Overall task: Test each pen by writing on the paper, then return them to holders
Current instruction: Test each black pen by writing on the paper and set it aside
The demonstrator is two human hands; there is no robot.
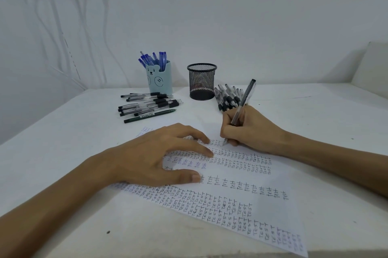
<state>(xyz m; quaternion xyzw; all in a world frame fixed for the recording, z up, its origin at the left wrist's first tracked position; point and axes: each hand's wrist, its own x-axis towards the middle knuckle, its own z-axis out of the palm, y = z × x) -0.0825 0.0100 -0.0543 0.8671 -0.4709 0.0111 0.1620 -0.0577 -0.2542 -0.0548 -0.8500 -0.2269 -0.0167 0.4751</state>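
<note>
A white sheet of paper lies on the table, covered with rows of handwritten "test". My left hand rests flat on the sheet with fingers spread. My right hand grips a clear black-capped pen, its tip touching the paper's upper part. A light-blue bear holder holds several blue pens. To its right stands a black mesh holder. One pile of black pens lies in front of the blue holder, another pile right of the mesh holder.
A dark green pen lies at the near side of the left pile. The white table meets a white wall behind the holders. Cables hang down the wall at the left. A white block stands at the far right.
</note>
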